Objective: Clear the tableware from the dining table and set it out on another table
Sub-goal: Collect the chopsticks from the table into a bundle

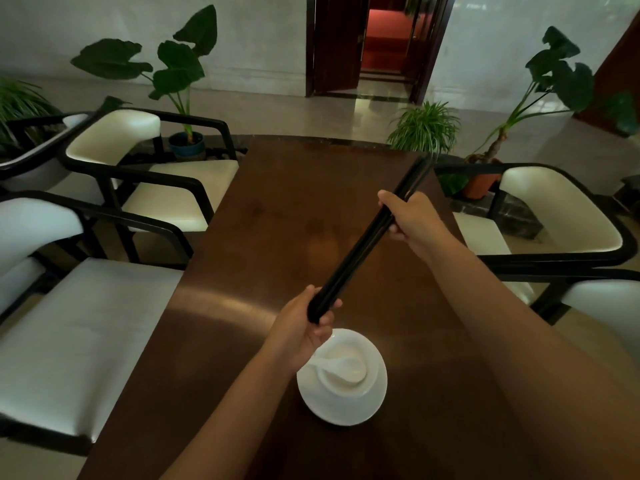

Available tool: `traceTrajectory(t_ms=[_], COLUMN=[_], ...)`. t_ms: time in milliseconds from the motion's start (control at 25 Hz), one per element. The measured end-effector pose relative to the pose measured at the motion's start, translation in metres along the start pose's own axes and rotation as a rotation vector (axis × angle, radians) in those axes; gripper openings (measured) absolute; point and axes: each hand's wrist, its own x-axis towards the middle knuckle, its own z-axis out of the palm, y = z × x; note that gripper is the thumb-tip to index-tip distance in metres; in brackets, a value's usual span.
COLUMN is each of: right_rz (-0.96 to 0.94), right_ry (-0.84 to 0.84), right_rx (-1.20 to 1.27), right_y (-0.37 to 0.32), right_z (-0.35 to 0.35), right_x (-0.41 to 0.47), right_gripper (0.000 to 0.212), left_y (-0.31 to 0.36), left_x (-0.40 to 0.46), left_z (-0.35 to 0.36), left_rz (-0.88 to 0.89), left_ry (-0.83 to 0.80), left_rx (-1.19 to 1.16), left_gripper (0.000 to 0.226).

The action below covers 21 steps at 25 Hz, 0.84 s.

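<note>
A pair of long black chopsticks (pixel 360 247) is held slanted above the brown wooden table (pixel 277 220), both hands on it. My left hand (pixel 304 327) grips the near end. My right hand (pixel 408 216) holds the sticks further up, with the far tips sticking out past it toward the table's far right edge. Just under my left hand stands a white plate (pixel 346 410) carrying a white bowl (pixel 346 368) with a white spoon (pixel 332 367) lying in it.
White-cushioned chairs with black frames stand along the left side (pixel 86 341) and the right side (pixel 561 216) of the table. Potted plants (pixel 426 126) ring the far end. An open dark doorway (pixel 381 46) lies beyond.
</note>
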Motion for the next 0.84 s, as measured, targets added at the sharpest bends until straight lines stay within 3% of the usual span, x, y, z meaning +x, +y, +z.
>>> traceTrajectory(t_ms=[200, 320, 440, 680, 840], right_rz=[-0.06, -0.026, 0.06, 0.418, 0.6], right_ry=[0.037, -0.04, 0.02, -0.121, -0.148], right_rx=[0.049, 0.208, 0.221, 0.083, 0.066], right_y=[0.002, 0.012, 0.042, 0.135, 0.199], right_z=[0.021, 0.01, -0.008, -0.047, -0.05], right_x=[-0.023, -0.042, -0.054, -0.061, -0.059], right_gripper=[0.02, 0.009, 0.015, 0.013, 0.012], left_y=[-0.01, -0.018, -0.042, -0.119, -0.151], left_x=[-0.004, -0.015, -0.031, -0.064, -0.061], left_z=[-0.003, -0.009, -0.012, -0.018, -0.022], left_rz=[0.058, 0.123, 0.128, -0.202, -0.323], left_ry=[0.226, 0.273, 0.264, 0.156, 0.281], left_rx=[-0.055, 0.072, 0.252, 0.506, 0.378], left_gripper=[0.029, 0.025, 0.028, 0.023, 0.027])
